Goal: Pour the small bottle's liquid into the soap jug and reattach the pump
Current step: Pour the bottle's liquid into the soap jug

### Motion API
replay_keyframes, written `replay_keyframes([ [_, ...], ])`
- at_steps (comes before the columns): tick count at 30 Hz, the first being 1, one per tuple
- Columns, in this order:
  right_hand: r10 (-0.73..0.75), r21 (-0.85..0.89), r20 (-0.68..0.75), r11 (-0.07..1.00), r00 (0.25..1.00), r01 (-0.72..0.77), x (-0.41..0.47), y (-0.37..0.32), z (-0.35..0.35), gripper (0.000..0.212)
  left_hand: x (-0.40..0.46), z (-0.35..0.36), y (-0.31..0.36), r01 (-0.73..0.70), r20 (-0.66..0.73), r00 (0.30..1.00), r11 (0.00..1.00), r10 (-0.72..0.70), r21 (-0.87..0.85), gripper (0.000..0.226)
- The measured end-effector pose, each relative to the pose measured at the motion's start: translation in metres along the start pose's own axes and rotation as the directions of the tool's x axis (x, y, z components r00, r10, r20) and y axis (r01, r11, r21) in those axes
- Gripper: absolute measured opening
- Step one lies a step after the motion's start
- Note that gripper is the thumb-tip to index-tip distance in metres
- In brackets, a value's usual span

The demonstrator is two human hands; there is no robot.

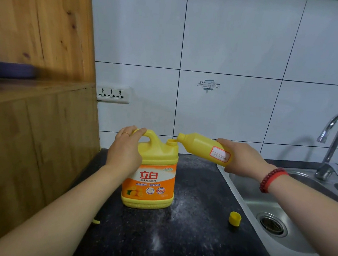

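Soap jug [150, 171] under my left hand [125, 150]: orange label reads "立白", "食品用". Small bottle [203, 147] in my right hand [241, 157]: sticker illegible.

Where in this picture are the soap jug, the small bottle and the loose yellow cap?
soap jug [148, 179]: head view, on its orange front label.
small bottle [199, 146]: head view, on its tilted yellow body.
loose yellow cap [235, 218]: head view, on its side wall.

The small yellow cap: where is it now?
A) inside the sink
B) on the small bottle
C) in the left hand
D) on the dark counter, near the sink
D: the small yellow cap stands on the dark counter beside the sink, apart from both hands, while the small bottle is open and tipped at the soap jug.
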State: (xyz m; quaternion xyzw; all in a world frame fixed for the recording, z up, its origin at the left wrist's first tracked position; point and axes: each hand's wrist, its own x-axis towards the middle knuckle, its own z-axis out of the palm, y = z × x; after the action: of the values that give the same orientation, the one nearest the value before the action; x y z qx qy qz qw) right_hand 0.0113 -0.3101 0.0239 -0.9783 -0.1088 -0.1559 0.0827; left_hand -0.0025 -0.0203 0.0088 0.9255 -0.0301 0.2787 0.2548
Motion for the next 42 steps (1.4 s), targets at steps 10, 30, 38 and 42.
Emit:
replay_keyframes([
  [10,0.049,0.063,0.005,0.997,0.999,-0.049,-0.014,0.004,0.006,0.047,0.002,-0.005,0.004,0.024,0.018,1.000,0.999,-0.023,-0.031,0.071],
  [30,0.272,0.755,-0.037,0.638,0.962,-0.151,-0.032,0.001,0.042,0.067,-0.006,0.007,0.062,-0.151,-0.069,0.988,0.948,0.137,-0.281,0.063],
  [38,0.288,0.783,-0.021,0.601,0.957,-0.163,-0.040,-0.004,0.085,0.059,-0.046,0.090,0.078,0.173,0.454,0.885,0.834,0.102,-0.525,0.072],
  [42,0.287,0.789,-0.035,0.596,0.957,-0.150,-0.040,-0.003,0.100,0.057,-0.051,0.111,0.080,0.332,0.527,0.849,0.751,0.026,-0.571,0.072],
])
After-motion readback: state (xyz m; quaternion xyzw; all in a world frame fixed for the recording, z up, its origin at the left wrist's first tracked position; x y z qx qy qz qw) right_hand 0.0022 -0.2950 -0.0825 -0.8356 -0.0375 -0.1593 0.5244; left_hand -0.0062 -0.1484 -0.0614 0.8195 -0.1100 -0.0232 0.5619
